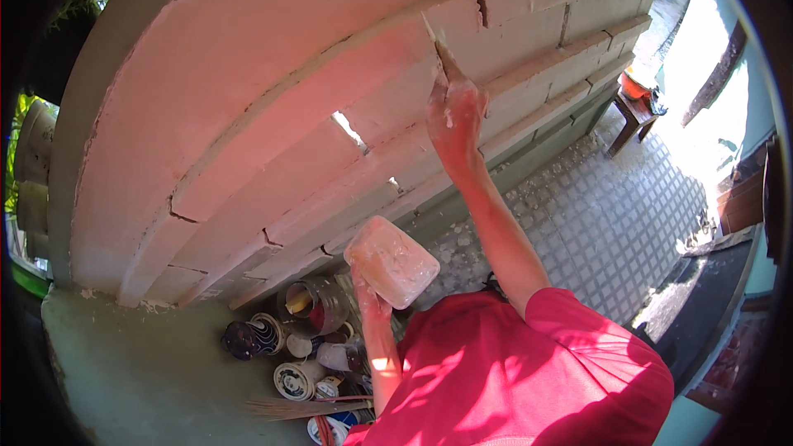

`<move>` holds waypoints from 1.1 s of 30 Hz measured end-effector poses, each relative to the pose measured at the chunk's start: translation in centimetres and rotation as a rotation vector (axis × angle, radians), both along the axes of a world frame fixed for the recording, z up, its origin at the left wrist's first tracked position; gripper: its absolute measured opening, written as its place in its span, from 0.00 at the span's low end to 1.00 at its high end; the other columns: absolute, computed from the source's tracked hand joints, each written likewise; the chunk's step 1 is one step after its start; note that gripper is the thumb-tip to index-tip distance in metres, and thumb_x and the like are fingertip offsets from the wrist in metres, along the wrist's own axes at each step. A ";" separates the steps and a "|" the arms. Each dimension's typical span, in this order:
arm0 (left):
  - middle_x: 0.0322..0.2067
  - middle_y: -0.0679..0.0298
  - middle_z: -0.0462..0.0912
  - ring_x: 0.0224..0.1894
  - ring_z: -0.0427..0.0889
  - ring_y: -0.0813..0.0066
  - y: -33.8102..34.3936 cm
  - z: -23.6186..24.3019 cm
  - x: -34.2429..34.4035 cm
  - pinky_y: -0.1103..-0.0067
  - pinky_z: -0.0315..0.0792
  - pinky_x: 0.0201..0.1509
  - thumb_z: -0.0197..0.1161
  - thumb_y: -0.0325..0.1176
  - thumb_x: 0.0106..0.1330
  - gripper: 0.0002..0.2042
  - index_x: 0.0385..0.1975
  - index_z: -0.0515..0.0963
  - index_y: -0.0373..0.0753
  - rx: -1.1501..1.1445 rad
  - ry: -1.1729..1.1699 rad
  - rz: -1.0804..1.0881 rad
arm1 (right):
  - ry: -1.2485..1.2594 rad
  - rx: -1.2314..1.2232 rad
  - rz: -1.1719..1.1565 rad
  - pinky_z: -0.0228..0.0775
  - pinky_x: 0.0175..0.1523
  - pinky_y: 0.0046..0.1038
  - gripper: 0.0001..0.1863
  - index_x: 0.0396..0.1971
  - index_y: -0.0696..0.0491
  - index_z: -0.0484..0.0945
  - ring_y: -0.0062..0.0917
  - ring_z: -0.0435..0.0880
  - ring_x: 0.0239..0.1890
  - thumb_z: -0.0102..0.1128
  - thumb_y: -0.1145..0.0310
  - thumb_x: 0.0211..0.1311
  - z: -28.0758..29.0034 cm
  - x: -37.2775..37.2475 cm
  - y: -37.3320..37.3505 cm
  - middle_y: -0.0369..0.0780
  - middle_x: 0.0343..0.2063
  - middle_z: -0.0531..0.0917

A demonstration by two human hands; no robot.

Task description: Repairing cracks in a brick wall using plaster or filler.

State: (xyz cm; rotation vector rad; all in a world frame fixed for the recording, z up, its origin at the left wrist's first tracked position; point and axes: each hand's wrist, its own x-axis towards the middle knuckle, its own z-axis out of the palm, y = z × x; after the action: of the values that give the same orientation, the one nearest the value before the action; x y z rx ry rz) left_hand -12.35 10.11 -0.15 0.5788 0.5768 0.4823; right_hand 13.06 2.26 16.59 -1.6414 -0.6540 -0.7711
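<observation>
My right hand [457, 120] grips a putty knife [443, 54], its blade raised to the pale ledge [380, 37] of the block wall, near a crack in that ledge. My left hand [366, 289] holds a square, pale plastic tub [395, 260] smeared with white paste, low in front of me. The wall [165, 74] has stepped horizontal ledges with several cracks and small gaps that light shows through.
Buckets and cans [318, 307] cluster below at the left, with a straw broom [289, 406]. A patterned tile floor [562, 223] runs to the right. A small wooden table [628, 120] with an orange basin [636, 83] stands at the far end.
</observation>
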 end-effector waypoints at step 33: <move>0.53 0.61 0.74 0.53 0.76 0.63 2.5 0.1 -4.2 0.66 0.74 0.56 0.54 0.53 0.66 0.28 0.59 0.65 0.40 -0.076 0.007 0.033 | -0.008 0.089 -0.192 0.72 0.31 0.35 0.24 0.56 0.63 0.70 0.42 0.82 0.25 0.50 0.78 0.58 -2.2 1.8 5.0 0.57 0.33 0.80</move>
State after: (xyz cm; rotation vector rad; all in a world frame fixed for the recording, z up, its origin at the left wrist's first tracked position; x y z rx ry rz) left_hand -16.58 12.65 -0.07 0.4991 0.6096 0.4875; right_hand 14.84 7.23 14.43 -1.6351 -0.4653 -0.9322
